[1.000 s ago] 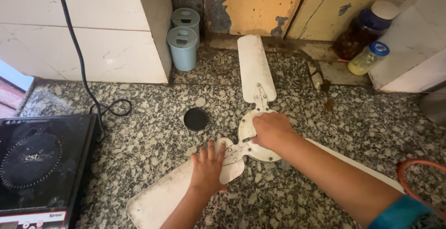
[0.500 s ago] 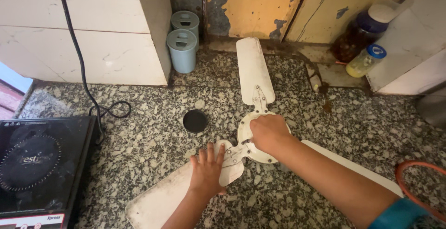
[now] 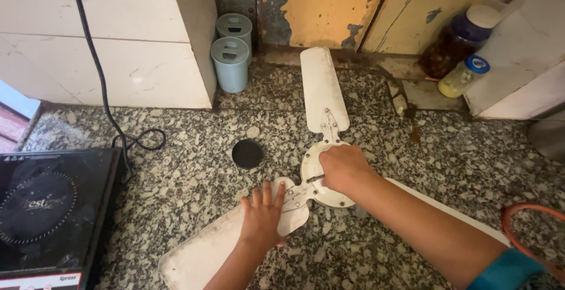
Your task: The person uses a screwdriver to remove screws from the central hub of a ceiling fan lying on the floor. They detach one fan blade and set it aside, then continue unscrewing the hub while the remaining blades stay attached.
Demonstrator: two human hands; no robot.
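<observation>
A: What does the fan look like?
B: A grubby white ceiling fan (image 3: 322, 98), three blades, lies flat on speckled granite floor (image 3: 188, 178), mid-scene.
A: And the hands?
B: Left hand (image 3: 263, 214), fingers spread flat, presses the near-left blade. Right hand (image 3: 343, 167), fingers curled closed, covers the hub, gripping a thin dark tool.

My left hand (image 3: 263, 216) lies flat on a ceiling fan (image 3: 321, 172) blade of painted metal, off-white, matt and grimy. My right hand (image 3: 343, 166) covers the fan's hub, where the paint looks smoother, with a faint sheen. Under the fan, the granite slab (image 3: 194, 166) is speckled and polished. Left of the fan sits an induction cooktop (image 3: 44, 207) with a glossy black glass top. Beyond the fan, two canisters (image 3: 231, 60) look like matt plastic, and the yellow door (image 3: 329, 4) is probably wood, its paint peeling.
</observation>
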